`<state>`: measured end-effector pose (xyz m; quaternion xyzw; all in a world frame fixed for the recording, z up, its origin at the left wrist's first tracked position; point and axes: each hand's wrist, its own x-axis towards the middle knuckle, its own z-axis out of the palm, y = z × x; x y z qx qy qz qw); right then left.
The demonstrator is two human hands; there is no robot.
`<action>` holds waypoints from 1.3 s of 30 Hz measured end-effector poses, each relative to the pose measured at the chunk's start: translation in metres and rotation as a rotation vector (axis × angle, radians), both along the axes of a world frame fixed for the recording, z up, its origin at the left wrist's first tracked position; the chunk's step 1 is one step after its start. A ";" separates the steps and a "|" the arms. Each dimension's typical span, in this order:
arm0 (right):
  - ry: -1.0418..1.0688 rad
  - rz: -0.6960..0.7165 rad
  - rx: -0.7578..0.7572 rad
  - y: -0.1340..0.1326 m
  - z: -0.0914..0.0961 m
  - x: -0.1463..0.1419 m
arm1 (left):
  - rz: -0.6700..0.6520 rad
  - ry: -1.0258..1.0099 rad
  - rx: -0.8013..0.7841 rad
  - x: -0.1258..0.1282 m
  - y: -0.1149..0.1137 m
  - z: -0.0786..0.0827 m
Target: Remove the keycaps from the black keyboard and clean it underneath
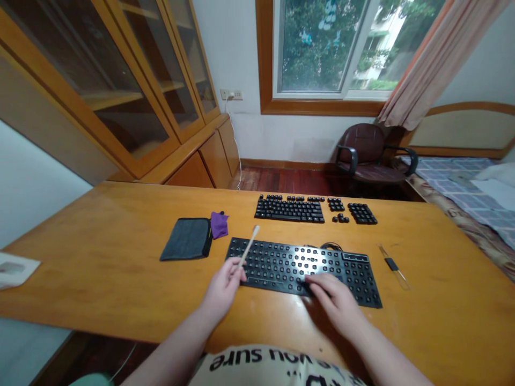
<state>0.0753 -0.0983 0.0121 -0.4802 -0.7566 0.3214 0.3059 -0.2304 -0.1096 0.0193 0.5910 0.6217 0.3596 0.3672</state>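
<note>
A black keyboard base with its keycaps off lies on the wooden desk in front of me. My left hand is closed on a thin pale brush stick that slants up over the base's left end. My right hand rests on the base's front edge near the middle, its fingers lying flat on it. The removed black keycaps are laid out in keyboard order further back on the desk, with smaller groups to their right.
A dark grey cloth pouch and a purple cloth lie left of the base. A clear tool with a black part lies to its right. A paper sits at the desk's left edge. Chair, bed and cabinets stand beyond.
</note>
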 end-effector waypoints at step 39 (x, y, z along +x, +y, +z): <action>-0.680 0.152 0.057 0.038 0.018 -0.027 | -0.171 0.887 0.256 -0.006 -0.044 -0.045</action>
